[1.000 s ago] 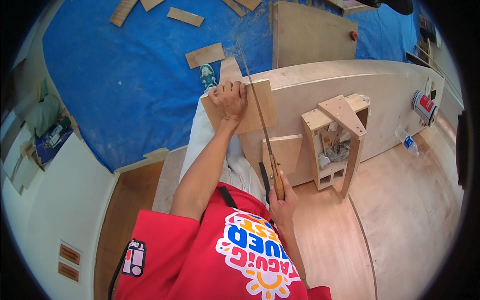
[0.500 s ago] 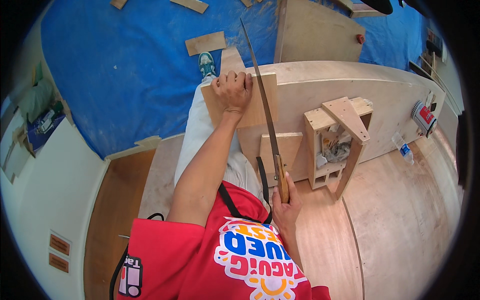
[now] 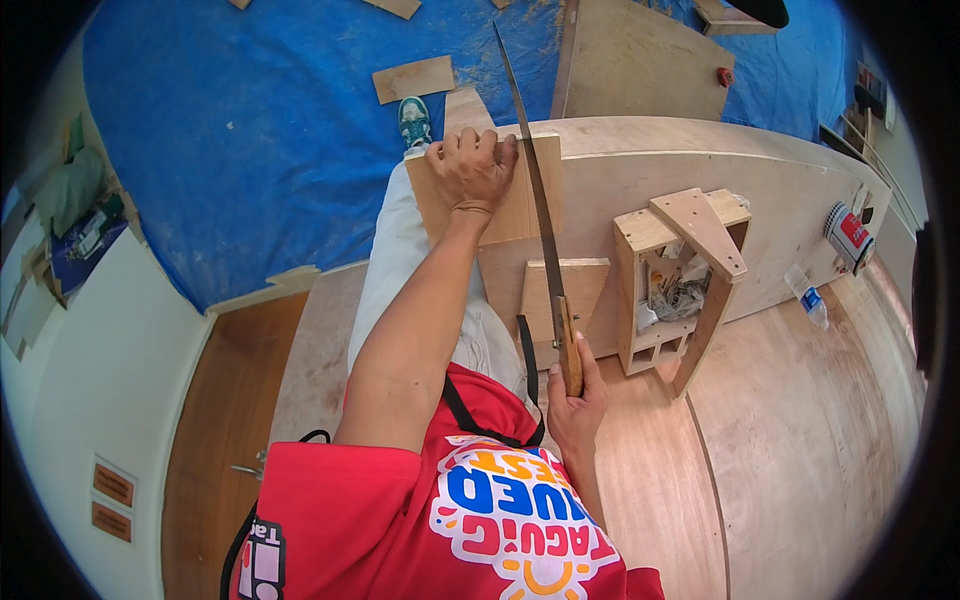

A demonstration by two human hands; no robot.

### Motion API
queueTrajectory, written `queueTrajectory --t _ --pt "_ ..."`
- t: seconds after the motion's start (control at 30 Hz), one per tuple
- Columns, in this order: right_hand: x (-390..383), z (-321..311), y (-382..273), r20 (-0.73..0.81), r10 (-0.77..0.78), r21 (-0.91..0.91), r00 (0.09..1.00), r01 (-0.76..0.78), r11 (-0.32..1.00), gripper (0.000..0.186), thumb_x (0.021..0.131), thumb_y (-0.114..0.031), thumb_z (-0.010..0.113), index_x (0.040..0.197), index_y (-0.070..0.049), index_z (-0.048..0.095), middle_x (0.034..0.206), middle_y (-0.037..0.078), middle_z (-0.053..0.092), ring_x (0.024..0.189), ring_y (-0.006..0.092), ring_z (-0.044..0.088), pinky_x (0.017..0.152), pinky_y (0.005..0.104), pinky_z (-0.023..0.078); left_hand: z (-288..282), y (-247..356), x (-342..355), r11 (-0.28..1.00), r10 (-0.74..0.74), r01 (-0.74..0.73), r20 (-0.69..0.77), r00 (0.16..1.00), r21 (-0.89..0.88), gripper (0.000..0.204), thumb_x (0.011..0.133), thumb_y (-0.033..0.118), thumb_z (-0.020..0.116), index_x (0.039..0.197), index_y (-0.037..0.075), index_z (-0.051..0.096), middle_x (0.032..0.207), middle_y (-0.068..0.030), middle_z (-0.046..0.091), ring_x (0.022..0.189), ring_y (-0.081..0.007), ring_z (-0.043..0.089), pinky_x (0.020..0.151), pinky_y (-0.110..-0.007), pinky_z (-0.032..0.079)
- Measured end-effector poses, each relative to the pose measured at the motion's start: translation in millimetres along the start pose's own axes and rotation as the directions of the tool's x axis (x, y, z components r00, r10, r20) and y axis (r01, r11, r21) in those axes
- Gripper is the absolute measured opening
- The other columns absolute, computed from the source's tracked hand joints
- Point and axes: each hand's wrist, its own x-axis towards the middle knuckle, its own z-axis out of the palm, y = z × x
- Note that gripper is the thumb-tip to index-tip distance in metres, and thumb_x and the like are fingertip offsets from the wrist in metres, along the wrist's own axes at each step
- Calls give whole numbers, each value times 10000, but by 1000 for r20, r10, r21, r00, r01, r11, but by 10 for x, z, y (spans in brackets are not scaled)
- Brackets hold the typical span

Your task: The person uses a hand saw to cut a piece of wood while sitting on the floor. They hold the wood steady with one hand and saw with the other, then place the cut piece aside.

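My right hand (image 3: 578,405) is closed around the wooden handle of a handsaw (image 3: 543,205). The long blade points away from me and crosses the right part of a wooden board (image 3: 515,215), near its far edge. With curled fingers, my left hand (image 3: 472,172) grips that board's far edge, just left of the blade; the fingertips are hidden. The board lies across my thigh and the edge of a large curved plywood panel (image 3: 640,180). A smaller wood piece (image 3: 585,290) sits under the saw, nearer to me.
On the panel at right stands an open wooden box frame (image 3: 625,290) holding crumpled plastic. Beyond it are a plastic bottle (image 3: 808,300) and a can (image 3: 850,240). Wood offcuts (image 3: 415,80) lie on the blue tarp (image 3: 250,150); a white wall (image 3: 110,380) is at left.
The saw and my right hand have moved slightly away from me along the stroke. My left hand still grips the board, which appears shifted slightly right with the view.
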Motion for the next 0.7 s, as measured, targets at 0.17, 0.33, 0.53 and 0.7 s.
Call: queueTrajectory --t 0.17,0.33,0.53,0.7 --pt "-4 -27 -48 114 122 51 986 -128 990 564 915 -6 717 1465 -36 596 925 166 747 721 167 660 687 316 537 -8 4 -2 1000 -16 15 49 999 12 350 946 471 664 784 163 696 807 -33 607 859 -247 577 859 -445 389" --pt "-25 -18 -58 79 95 96 992 -102 990 580 924 -7 718 1485 -49 577 914 180 735 714 166 658 674 323 537 -11 0 14 1000 -1 1 4 1000 -1 307 935 442 699 771 183 681 781 -16 600 804 -235 566 855 -442 381" --pt "-80 11 -99 97 83 -28 992 -81 996 582 947 -12 692 1508 -47 542 1038 217 743 820 265 727 728 360 561 3 5 9 1000 -12 12 4 1000 -9 287 889 432 743 757 185 680 775 -11 601 803 -237 568 847 -437 382" --pt "-95 38 -148 61 23 -31 998 -21 999 578 958 -19 679 1514 -33 522 1122 236 738 878 296 743 762 367 569 15 -11 6 999 -18 18 -5 1000 -28 298 883 439 740 743 183 678 764 -13 593 804 -240 571 847 -438 382"
